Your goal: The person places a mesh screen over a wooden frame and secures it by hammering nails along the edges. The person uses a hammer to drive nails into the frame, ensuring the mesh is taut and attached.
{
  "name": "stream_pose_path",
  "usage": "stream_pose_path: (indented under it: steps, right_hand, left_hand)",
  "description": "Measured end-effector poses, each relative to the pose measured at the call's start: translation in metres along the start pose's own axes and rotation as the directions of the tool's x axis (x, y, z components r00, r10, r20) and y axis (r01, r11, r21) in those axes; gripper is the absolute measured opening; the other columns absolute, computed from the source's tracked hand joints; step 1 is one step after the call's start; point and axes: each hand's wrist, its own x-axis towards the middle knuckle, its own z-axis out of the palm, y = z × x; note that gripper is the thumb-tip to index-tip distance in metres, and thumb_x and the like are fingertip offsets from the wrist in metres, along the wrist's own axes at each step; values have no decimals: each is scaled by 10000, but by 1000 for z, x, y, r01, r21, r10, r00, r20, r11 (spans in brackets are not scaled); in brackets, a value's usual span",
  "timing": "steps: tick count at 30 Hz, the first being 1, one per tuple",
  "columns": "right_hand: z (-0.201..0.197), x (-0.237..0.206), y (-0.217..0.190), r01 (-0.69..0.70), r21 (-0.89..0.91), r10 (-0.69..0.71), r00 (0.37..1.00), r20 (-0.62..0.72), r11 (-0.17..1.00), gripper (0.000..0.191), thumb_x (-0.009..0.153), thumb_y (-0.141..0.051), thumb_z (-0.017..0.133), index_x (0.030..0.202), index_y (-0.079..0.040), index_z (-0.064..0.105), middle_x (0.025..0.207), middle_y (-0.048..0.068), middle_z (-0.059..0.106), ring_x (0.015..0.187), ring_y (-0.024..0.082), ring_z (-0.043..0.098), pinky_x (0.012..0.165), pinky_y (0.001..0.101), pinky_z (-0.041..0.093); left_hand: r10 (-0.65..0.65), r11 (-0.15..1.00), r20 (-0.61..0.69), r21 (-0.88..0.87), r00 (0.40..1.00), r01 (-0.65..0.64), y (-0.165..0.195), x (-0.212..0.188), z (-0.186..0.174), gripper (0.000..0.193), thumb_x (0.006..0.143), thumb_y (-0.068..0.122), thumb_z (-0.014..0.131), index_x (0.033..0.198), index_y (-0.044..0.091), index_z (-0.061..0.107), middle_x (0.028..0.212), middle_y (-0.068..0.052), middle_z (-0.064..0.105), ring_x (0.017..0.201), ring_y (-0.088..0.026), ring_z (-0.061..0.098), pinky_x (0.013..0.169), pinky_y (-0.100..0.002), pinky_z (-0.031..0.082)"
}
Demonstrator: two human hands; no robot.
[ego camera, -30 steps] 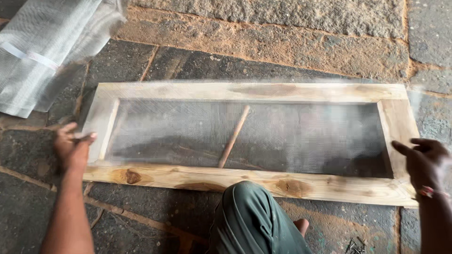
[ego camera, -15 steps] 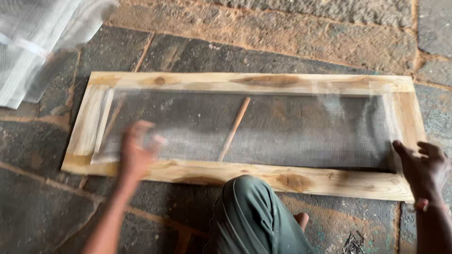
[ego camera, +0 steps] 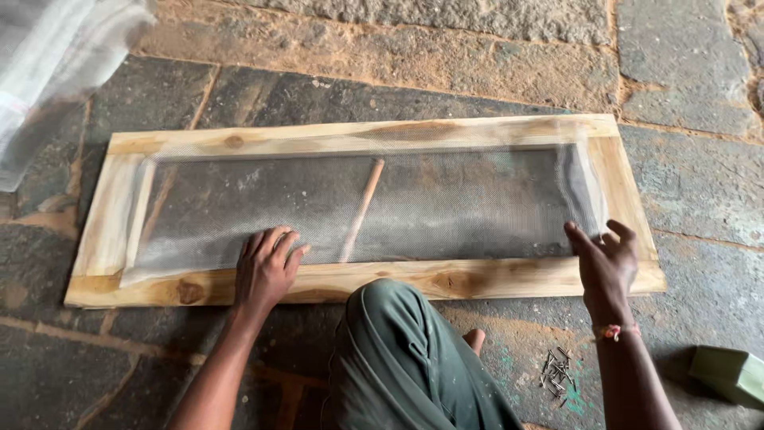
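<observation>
A long wooden frame (ego camera: 358, 135) lies flat on the stone floor. A sheet of fine grey mesh (ego camera: 446, 199) is spread over its opening, and a thin wooden stick (ego camera: 362, 209) lies beneath it in the middle. My left hand (ego camera: 267, 271) presses flat on the mesh at the frame's near rail, fingers apart. My right hand (ego camera: 605, 263) rests with spread fingers on the near right corner of the frame, touching the mesh edge. My knee in green trousers (ego camera: 398, 342) is bent just in front of the frame.
A roll of translucent mesh (ego camera: 48, 64) lies at the upper left. A small heap of nails (ego camera: 557, 370) sits on the floor by my right wrist. A green box (ego camera: 728, 374) is at the lower right. Sawdust covers the stones beyond the frame.
My left hand has moved from the frame's left end to the middle of the near rail. The mesh has shifted right across the frame. My right hand stayed at the right corner.
</observation>
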Motion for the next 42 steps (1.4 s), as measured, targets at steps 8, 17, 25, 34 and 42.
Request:
stream_pose_path:
  steps: [8,17,25,34,42]
  right_hand:
    - [43,55,-12,145,630,-239,969,67,763,710,920,-188,779,1501,28,433,1572,324,404,1385,343,571,1142,391,468]
    - [112,-32,-53,830,-418,-856,478,195,368,518,893,-312,802,1336,-85,658,1310,209,678,1311,370,576,1176,535,379]
    - [270,-140,-99,990,79,-338,-36,941,117,303,983,-340,581,1231,-232,717,1094,90,696,933,261,678,737,431,569]
    - [306,-135,-97,954,129,-497,-253,830,-270,329,951,-208,567,1212,-299,745,1132,101,682,849,192,648,566,367,536]
    - [293,-138,-85,991,102,-458,-129,879,-84,223,998,-347,538,1091,-316,739,1081,40,669,945,187,635,637,352,544]
  left_hand:
    - [77,976,-32,-200,997,-82,34,15,31,455,844,385,796,1154,64,707,1234,-143,664,1142,-321,619,975,-478,497]
    - [-87,984,-187,-170,979,55,41,16,34,491,910,342,716,1271,29,603,1340,-191,602,1274,-368,535,1056,-524,401]
    - [-247,951,-293,-257,924,173,32,17,24,317,1027,248,628,1264,45,572,1275,-168,620,1208,-362,575,1053,-505,426]
    - [-341,933,-312,-227,887,279,8,15,47,319,1045,310,563,1240,60,592,1220,-133,641,1158,-282,599,1054,-476,440]
    - [-279,924,199,-212,939,319,8,-23,44,563,944,573,458,1005,81,726,1001,-108,753,923,-247,690,1047,-489,457]
